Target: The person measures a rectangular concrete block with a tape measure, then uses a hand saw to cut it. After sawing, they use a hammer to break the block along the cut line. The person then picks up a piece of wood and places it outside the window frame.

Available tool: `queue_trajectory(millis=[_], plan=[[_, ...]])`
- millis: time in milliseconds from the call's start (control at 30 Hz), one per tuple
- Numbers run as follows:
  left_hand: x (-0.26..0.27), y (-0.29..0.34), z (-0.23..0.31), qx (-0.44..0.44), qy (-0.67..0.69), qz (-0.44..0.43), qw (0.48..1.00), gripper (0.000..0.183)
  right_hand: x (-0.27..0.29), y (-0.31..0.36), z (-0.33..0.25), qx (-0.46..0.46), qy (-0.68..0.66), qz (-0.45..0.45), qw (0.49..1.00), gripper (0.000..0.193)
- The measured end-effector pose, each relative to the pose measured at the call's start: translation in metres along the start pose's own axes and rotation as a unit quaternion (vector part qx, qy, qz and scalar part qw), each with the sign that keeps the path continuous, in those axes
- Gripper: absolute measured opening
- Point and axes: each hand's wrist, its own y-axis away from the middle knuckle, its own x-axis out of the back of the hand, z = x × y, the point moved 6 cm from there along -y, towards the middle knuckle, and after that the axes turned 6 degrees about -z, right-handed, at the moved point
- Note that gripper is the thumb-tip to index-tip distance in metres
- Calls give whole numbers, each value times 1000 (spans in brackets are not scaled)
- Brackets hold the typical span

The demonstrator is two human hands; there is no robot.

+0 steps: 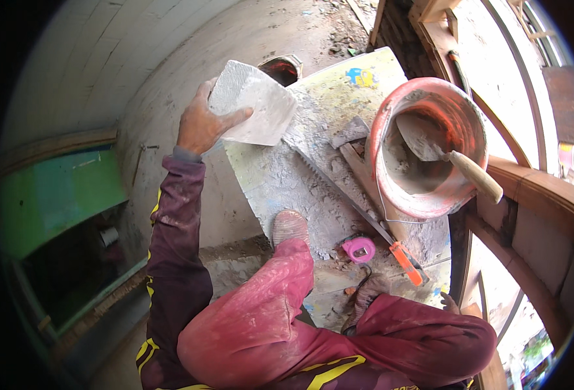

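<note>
Farthest left of the red bucket (423, 207), a green panel (59, 195) is seen against the wall. Between that panel and the bucket, the left arm is stretched forward, its maroon sleeve (178, 240) dusted with grey and slightly bent at the elbow. At its end, the left grip (202, 123) is closed on a pale grey block (254, 104): the thumb is laid across the near face, and the other fingers are wrapped round the left edge, partly hidden. The block is held tilted, well to the left of the bucket; whether any of its weight is borne by the dusty, paint-spotted board (261, 188) cannot be told.

Beyond the block, to the far left of the bucket, a second bucket (286, 70) is partly covered. Nearer on the bucket's left, a handsaw (406, 263) is laid slantwise, its orange handle pointed toward the body, with a pink tape measure (358, 249) just beside it. Inside the bucket, a trowel (420, 138) is propped, its wooden handle rested over the right rim. On the body's side of the bucket, only fingertips of the right grip are seen past the knee; whether anything is held there cannot be told.
</note>
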Motion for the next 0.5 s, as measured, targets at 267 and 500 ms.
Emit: queue_trajectory(millis=[267,500], plan=[[8,42,-32,97,-87,33,991,112,-17,-45,-97,235,17,22,972,89],[-7,96,-51,175,-19,-66,982,116,-49,-64,-159,410,68,59,908,69]])
